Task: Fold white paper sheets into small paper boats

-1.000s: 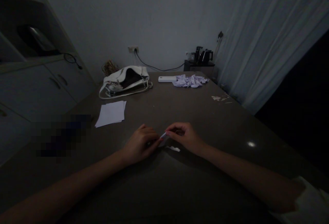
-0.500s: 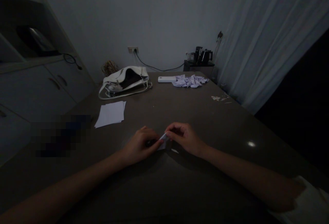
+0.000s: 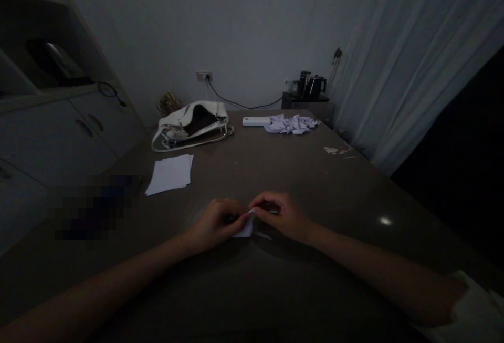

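Pinching a small white piece of paper (image 3: 244, 229) between them, the left hand (image 3: 214, 225) and the right hand (image 3: 280, 216) meet low over the dark counter (image 3: 275, 175), close to the near edge. The left grip is closed, fingers curled in with the fingertips pressed on the paper's left side; the right grip is closed too, thumb and forefinger nipping the paper's upper corner, the other fingers folded under. The paper sits between the two hands, its lower edge resting on or just above the counter; the dim light does not let me tell which. A thin white sliver (image 3: 263, 236) lies on the counter just beside the paper, under the right hand. Farther back on the left lies a stack of white sheets (image 3: 170, 173), and beyond it a white handbag (image 3: 191, 125) lying open. At the far end a white flat box (image 3: 255, 121) touches a heap of folded paper pieces (image 3: 290, 124). Pale scraps (image 3: 336, 150) lie near the right edge, by the curtain (image 3: 413, 64).
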`<state>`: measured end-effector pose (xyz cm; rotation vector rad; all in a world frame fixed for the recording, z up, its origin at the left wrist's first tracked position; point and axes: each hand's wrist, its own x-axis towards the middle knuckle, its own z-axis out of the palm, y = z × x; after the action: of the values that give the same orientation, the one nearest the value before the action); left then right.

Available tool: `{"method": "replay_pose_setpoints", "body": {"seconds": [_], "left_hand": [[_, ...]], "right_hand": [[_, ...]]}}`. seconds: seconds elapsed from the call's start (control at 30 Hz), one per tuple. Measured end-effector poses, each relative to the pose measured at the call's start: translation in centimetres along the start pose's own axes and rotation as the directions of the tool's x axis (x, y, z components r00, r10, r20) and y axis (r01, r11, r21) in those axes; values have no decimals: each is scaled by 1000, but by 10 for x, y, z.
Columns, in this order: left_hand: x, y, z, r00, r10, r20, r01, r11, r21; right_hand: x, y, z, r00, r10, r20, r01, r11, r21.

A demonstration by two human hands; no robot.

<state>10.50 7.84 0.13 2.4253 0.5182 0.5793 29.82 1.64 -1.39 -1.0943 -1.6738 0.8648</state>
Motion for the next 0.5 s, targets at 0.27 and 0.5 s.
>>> {"method": "replay_pose_setpoints", "body": {"seconds": [0.27,0.5], "left_hand": [[2,-1,0,986,-138,89,151,976,-157],[6,-3,-5,947,-213,241,298,863,-407]], "right_hand": [[1,-5,-3,999,32,28,-31,999,-31],[9,7,-8,992,96,-79,-89,992,90]]}}
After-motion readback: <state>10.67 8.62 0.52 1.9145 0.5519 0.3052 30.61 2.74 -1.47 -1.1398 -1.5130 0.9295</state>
